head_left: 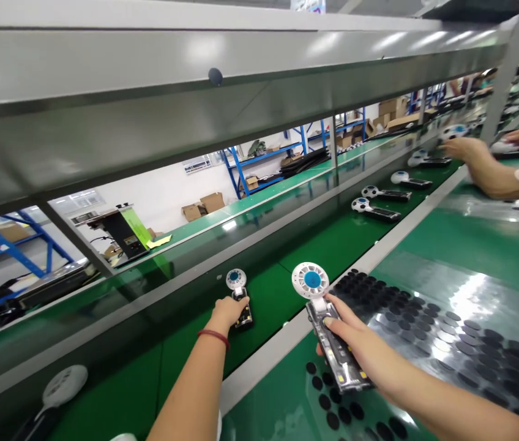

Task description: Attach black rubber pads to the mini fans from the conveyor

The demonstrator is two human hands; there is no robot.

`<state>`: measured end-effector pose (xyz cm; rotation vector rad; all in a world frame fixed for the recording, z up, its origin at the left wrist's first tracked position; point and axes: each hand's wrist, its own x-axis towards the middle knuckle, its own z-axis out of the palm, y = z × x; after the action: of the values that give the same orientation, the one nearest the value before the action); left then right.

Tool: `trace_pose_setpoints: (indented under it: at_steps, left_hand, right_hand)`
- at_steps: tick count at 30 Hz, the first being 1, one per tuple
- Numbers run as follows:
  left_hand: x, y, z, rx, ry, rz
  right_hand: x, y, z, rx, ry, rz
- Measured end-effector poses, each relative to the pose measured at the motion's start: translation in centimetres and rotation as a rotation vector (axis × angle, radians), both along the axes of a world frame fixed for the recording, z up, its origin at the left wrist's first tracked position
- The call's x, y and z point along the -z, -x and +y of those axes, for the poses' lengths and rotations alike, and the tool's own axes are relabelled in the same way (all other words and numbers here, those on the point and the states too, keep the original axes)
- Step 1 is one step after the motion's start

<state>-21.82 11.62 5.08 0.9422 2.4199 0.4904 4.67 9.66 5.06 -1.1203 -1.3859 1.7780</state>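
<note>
One long, smooth metal beam (149, 64) was stretched over the scene, above a green belt (282, 248). A green worktop (493, 236) was divided from the belt by a grey rail (264, 361), and a glossy sheet (468, 291) was spread on the worktop. The left arm (190, 386) was extended forward over the belt, while the right arm (443, 392) was angled in from the lower right.

By the right hand (346, 327), the right-hand device (338, 361) was held tilted above the worktop, the grip closed round its handle with the thumb laid along the front. Its white round head was slotted like a wheel about a blue centre; its boxy handle was faced in shiny, see-through plastic. By the left hand (229, 309), the left-hand device (240, 290) was grasped over the belt, the grip closed at the handle, thumb across the front, other fingers mostly hidden. Further up the belt, round-headed devices (381, 212) were spaced in a line. A red wristband (214, 337) was worn on the left. Flat black discs (379, 300) were set out in rows on the sheet.
</note>
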Motion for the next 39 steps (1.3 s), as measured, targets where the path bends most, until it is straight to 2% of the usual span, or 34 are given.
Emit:
trace_pose_setpoints:
  at_steps: [2,4,8,10,13,16,19,23,31,39]
  left_hand:
    - [1.0,0.0,0.9,0.006,0.033,-0.120]
    - [1.5,-0.4,1.2,-0.005,0.028,-0.216]
    - [1.7,-1.4,0.9,-0.071,-0.061,-0.393]
    - [1.6,-1.8,0.3,-0.089,-0.162,-0.500]
    - [1.0,-2.3,-0.7,-0.111,-0.332,-0.621]
    - [-0.5,-2.7,-1.8,-0.130,-0.435,-0.698]
    - [-2.1,-3.4,-3.1,-0.120,-0.491,-0.755]
    - [-3.1,-4.7,-4.4,-0.099,-0.530,-0.802]
    - [-3.1,-7.7,-5.7,-0.065,-0.490,-0.880]
    - [-3.2,-9.8,-6.1,-0.044,-0.453,-0.942]
  right_hand:
    - [0.9,1.2,1.8,-0.005,-0.065,-0.073]
    - [1.2,2.7,4.8,0.001,-0.135,-0.146]
    - [0.2,5.3,11.5,-0.015,-0.338,-0.289]
    - [-0.5,5.6,12.9,-0.060,-0.471,-0.354]
    - [-0.4,4.7,10.9,-0.245,-0.686,-0.413]
    - [1.3,2.8,6.3,-0.558,-0.843,-0.407]
    - [3.4,1.3,3.1,-0.699,-0.910,-0.407]
    - [4.7,0.5,2.7,-0.698,-0.953,-0.431]
    - [4.7,0.3,2.8,-0.657,-0.974,-0.422]
    - [6.0,-0.4,1.5,-0.587,-1.024,-0.374]
